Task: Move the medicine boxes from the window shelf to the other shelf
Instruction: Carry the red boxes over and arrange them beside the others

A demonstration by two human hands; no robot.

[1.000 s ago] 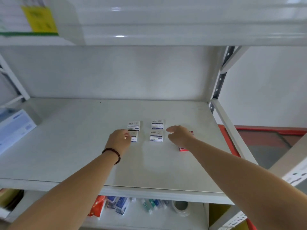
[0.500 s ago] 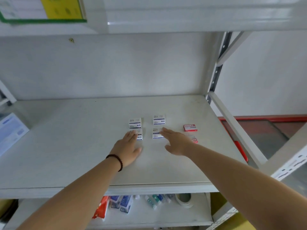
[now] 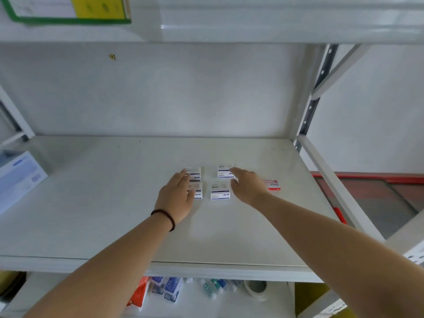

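Five small medicine boxes lying flat on a white metal shelf (image 3: pixel 91 203).

Four white boxes with dark blue print form a two-by-two block: far left box (image 3: pixel 195 173), far right box (image 3: pixel 224 171), near left box (image 3: pixel 197 191) and near right box (image 3: pixel 220 192). The two left ones are partly covered by a hand, and fingertips overlap the far right one. A red and white box (image 3: pixel 272 185) lies flat further right, apart from the block.

- White metal shelf board (image 3: pixel 91 214) under a second shelf (image 3: pixel 252 24) overhead.
- Plain pale wall (image 3: pixel 172 92) behind.
- Perforated grey upright (image 3: pixel 309 111) with diagonal brace (image 3: pixel 339 67) at right.
- Red-edged floor area (image 3: pixel 371 193) beyond.
- Soft, even light.
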